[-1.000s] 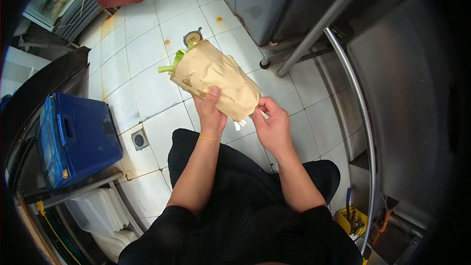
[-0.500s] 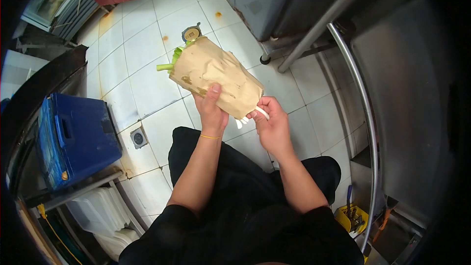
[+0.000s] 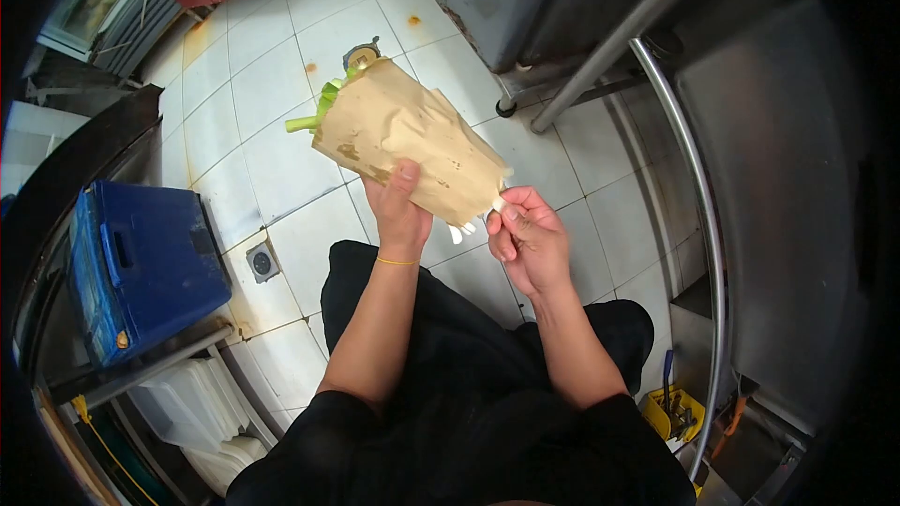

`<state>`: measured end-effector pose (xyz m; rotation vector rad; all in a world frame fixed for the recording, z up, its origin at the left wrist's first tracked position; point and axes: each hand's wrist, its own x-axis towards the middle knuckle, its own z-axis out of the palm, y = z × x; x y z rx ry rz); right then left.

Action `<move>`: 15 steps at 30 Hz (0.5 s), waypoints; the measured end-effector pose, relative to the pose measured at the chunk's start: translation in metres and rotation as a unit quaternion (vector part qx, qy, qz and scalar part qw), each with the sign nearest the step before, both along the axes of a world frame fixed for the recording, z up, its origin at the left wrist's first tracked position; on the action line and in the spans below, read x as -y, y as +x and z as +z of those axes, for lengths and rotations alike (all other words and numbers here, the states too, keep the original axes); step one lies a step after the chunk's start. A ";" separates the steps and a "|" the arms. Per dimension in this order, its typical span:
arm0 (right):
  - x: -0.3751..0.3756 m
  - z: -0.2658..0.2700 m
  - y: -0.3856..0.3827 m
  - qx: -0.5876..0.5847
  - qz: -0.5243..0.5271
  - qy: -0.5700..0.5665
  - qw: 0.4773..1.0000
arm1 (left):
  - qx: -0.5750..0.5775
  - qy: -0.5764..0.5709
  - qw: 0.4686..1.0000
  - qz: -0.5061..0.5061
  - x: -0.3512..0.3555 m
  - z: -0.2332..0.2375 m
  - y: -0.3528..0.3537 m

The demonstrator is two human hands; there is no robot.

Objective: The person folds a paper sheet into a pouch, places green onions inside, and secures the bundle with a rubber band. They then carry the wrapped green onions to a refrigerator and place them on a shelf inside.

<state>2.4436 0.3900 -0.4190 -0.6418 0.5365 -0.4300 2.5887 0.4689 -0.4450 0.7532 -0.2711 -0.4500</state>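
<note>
A brown paper wrap with damp stains is held up at an angle over the floor. Green stalks, which look like spring onion tops, stick out of its far left end. Several white stalk ends poke from the near right end. My left hand grips the wrap from below, thumb on top of the paper. At the near right corner, my right hand pinches one white stalk end between thumb and forefinger. The stalks' middles are hidden inside the paper.
A blue box stands on a rack at left, above clear plastic containers. Floor drains are set in the white tiles. A metal rail curves along the right, with a yellow container low beside it.
The wrap has shifted slightly up and left with my left hand. My right hand has turned and moved slightly right, its fingers now pinching the stalk end at the paper's corner.
</note>
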 end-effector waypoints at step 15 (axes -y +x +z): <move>0.005 -0.020 0.000 0.140 0.059 0.069 0.986 | -0.001 0.000 1.000 0.007 0.002 -0.001 -0.001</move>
